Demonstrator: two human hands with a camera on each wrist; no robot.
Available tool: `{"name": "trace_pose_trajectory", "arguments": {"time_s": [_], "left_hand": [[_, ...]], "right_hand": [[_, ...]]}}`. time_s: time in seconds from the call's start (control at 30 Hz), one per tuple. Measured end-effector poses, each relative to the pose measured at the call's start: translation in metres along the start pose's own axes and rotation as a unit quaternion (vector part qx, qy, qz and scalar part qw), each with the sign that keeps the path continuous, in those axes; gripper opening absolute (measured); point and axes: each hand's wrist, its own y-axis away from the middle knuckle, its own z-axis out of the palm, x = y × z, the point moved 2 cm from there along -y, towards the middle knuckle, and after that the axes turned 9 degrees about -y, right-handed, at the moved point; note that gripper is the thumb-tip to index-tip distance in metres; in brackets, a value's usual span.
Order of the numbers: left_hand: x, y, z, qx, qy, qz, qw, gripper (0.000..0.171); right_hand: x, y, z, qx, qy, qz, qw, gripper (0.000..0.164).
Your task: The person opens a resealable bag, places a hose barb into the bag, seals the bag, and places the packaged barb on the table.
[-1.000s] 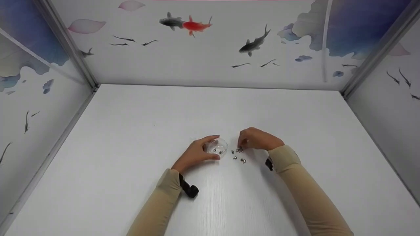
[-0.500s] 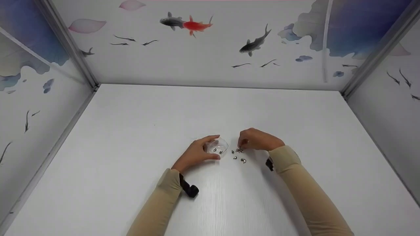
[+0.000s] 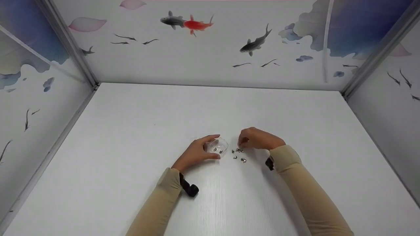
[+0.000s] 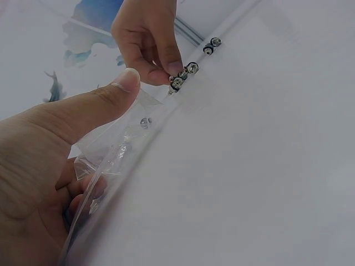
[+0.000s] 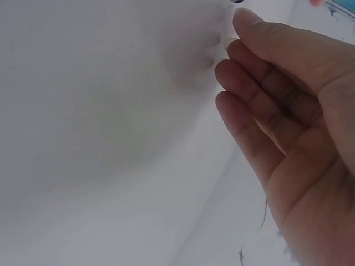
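Note:
My left hand (image 3: 196,151) grips a small clear plastic box (image 3: 223,146) between thumb and fingers. Two small shiny metal pieces (image 3: 220,152) lie inside it. In the left wrist view the clear wall (image 4: 125,149) runs below the thumb, one piece (image 4: 145,122) showing through. My right hand (image 3: 257,139) bends down over several loose metal pieces (image 3: 243,160) just right of the box. Silvery and round-ended with dark bands, these pieces (image 4: 192,67) sit right at the right hand's (image 4: 150,39) thumb and fingertips; I cannot tell whether it pinches one. The right wrist view shows curled fingers (image 5: 244,122).
The white table (image 3: 147,108) spreads around both hands. A back panel (image 3: 210,59) painted with fish stands behind it, with side panels (image 3: 29,141) left and right. Black wrist straps with small cameras (image 3: 192,190) sit at the sleeve cuffs.
Both hands, the box and the loose pieces stay almost in place. The head view shifts very slightly.

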Motion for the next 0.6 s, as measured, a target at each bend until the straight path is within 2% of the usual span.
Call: {"name": "trace_pose_trajectory", "arguments": {"time_s": [0.2, 0.3, 0.53, 0.6], "left_hand": [[0.000, 0.000, 0.000, 0.001, -0.002, 0.004, 1.0000, 0.075], [0.000, 0.000, -0.001, 0.002, -0.001, 0.007, 1.0000, 0.076], [0.000, 0.000, -0.001, 0.001, 0.007, 0.011, 0.9999, 0.075], [0.000, 0.000, -0.001, 0.002, 0.008, 0.011, 0.9999, 0.075]], "right_hand": [[-0.005, -0.001, -0.003, 0.005, -0.007, 0.007, 1.000, 0.010], [-0.009, -0.002, -0.005, 0.007, -0.007, -0.003, 1.000, 0.009], [-0.018, -0.002, -0.007, 0.018, -0.004, -0.079, 0.997, 0.010], [-0.021, -0.002, -0.008, 0.019, -0.009, -0.087, 0.996, 0.010]]}}
